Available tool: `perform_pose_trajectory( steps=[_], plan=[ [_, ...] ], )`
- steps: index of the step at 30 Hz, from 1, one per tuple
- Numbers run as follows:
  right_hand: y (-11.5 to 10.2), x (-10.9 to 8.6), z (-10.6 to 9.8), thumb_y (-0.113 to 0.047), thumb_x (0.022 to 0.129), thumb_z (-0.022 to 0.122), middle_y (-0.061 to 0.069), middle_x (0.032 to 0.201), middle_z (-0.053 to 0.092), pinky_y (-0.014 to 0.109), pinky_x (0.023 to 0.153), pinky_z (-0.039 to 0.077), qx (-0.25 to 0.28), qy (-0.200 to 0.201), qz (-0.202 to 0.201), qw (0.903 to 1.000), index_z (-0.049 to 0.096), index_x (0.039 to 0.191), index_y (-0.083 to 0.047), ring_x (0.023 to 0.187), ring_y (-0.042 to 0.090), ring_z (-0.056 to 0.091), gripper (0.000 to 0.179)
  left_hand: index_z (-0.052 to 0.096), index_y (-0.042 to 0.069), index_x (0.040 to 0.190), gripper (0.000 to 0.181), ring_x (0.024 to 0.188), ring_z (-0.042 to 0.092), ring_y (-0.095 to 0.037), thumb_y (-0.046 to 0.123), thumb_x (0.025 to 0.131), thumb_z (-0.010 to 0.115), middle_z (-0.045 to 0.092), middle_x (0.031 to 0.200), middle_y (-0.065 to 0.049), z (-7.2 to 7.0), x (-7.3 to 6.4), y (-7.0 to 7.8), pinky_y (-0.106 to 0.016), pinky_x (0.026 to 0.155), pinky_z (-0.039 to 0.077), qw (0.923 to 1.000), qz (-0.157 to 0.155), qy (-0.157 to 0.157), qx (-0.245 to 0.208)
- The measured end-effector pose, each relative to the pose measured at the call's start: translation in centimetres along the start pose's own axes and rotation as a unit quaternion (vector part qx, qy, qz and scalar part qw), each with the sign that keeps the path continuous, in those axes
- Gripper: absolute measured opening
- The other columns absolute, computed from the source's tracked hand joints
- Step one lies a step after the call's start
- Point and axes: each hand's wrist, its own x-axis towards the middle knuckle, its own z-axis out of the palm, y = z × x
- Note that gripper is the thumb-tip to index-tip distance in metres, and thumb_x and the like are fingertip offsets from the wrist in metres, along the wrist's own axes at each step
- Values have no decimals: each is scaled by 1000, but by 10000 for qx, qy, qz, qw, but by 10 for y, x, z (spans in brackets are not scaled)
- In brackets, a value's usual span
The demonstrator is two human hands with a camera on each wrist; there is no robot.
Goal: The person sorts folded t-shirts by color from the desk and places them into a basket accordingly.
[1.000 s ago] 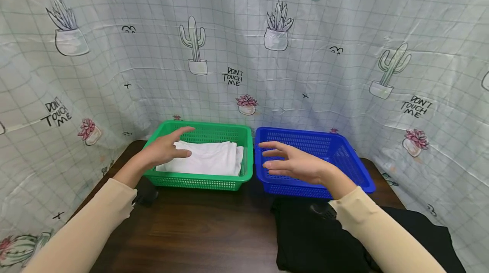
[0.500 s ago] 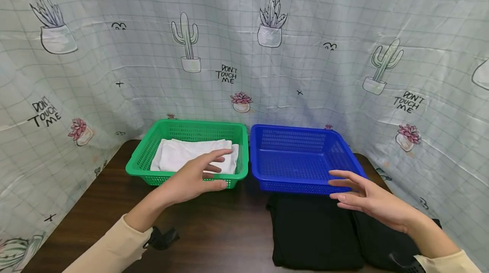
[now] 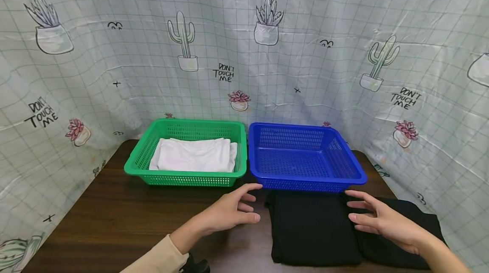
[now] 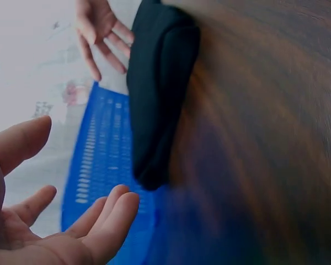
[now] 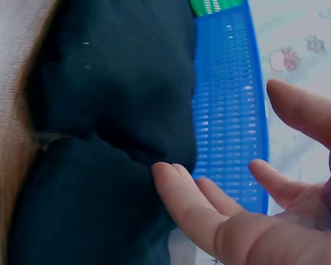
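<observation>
Two folded black cloths lie side by side at the right front of the table: a left one point(image 3: 313, 230) and a right one point(image 3: 386, 254). My left hand point(image 3: 229, 213) hovers just left of the left cloth, thumb and fingers spread apart and holding nothing. Over the line where the two cloths meet is my right hand point(image 3: 387, 224), its fingers loosely bent with nothing in them. In the right wrist view its fingertips point(image 5: 161, 171) overlap the cloths near that gap. The left wrist view shows the left cloth's thick folded side point(image 4: 163, 94) facing my left hand.
Behind the black cloths stands a blue plastic basket point(image 3: 305, 178) with nothing in it. To its left, a green basket point(image 3: 187, 174) holds folded white cloth point(image 3: 195, 156). Both stand at the back of the dark wooden table point(image 3: 126, 218), against a cactus-print curtain point(image 3: 229, 22).
My left hand has moved right and toward me, from over the green basket to beside the left black cloth. My right hand has come from the blue basket down to the black cloths.
</observation>
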Motion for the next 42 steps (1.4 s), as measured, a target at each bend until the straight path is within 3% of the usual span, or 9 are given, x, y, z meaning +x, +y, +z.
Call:
perform_pose_trajectory(
  steps=[9, 16, 23, 29, 34, 42],
  plan=[
    [5, 15, 16, -27, 113, 57, 49, 158, 15, 64, 100, 54, -202, 174, 643, 9976, -2, 168, 0, 139, 61, 44, 85, 39, 22, 163, 78, 123, 67, -33, 12, 96, 79, 52, 147, -24, 28, 24, -16, -54, 103, 55, 9953, -535, -303, -748],
    [9, 25, 27, -29, 111, 60, 47, 159, 18, 65, 96, 54, -277, 467, 752, 9957, 3, 169, -4, 141, 63, 37, 85, 36, 16, 163, 79, 115, 70, -33, 0, 97, 75, 55, 139, -25, 40, 39, -21, -51, 100, 58, 9842, -696, -453, -1566],
    [13, 34, 44, -26, 109, 63, 43, 162, 8, 63, 99, 51, 151, 387, 585, 9974, 3, 171, -11, 146, 65, 24, 87, 44, 20, 159, 76, 123, 59, -32, 2, 94, 79, 48, 140, -24, 47, 48, -18, -54, 102, 56, 9885, -797, -495, -1184],
    [15, 41, 65, -19, 107, 66, 38, 159, 22, 46, 99, 56, 571, 212, 69, 9981, 6, 170, -11, 136, 42, 48, 87, 45, 20, 158, 79, 121, 59, -26, -4, 91, 80, 56, 136, -13, 53, 53, -22, -49, 106, 52, 9903, -641, -558, -1101],
    [16, 47, 82, -20, 109, 62, 30, 167, 19, 42, 102, 56, 1025, -70, -41, 9947, 5, 171, -15, 132, 26, 59, 84, 49, 21, 155, 78, 119, 62, -21, -5, 89, 82, 59, 137, -3, 57, 54, -26, -45, 110, 49, 9939, -457, -462, -892],
    [12, 41, 89, -14, 109, 62, 28, 167, 16, 44, 101, 58, 1284, -73, -372, 9910, 10, 171, -20, 130, 26, 61, 82, 52, 26, 150, 76, 115, 64, -21, -5, 88, 82, 58, 136, -2, 61, 47, -20, -44, 105, 53, 9942, -365, -363, -940]
  ],
)
